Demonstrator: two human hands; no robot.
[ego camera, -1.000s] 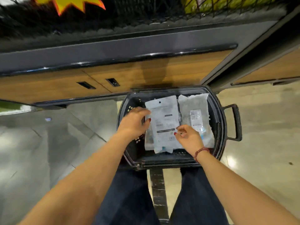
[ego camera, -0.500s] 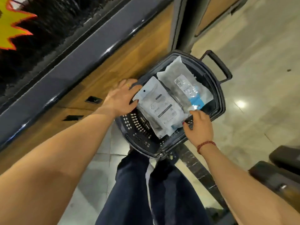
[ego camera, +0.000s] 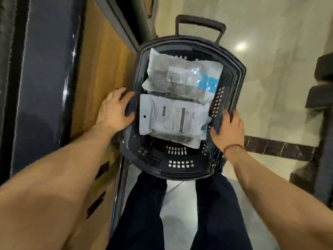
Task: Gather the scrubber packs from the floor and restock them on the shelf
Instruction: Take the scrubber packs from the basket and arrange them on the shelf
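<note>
A black plastic basket (ego camera: 180, 170) is held up in front of my legs. Two scrubber packs lie flat in it. The near pack (ego camera: 173, 121) is white-grey with dark print. Beyond it lies the far pack (ego camera: 182, 76), clear with a blue strip at its right end. My left hand (ego camera: 113, 110) grips the basket's left rim, and my right hand (ego camera: 228, 127) grips the right rim. A red bracelet circles the right wrist.
The wooden base of a shelf unit (ego camera: 102, 69) with a dark ledge (ego camera: 45, 87) runs along the left. The basket's pull handle (ego camera: 200, 24) sticks out at the far end. Pale marble floor (ego camera: 270, 69) spreads to the right, with dark objects (ego camera: 320, 91) at the right edge.
Both hands left the packs and took hold of the basket's two side rims. The basket came off the floor and the view swung round, so the shelf base now runs along the left.
</note>
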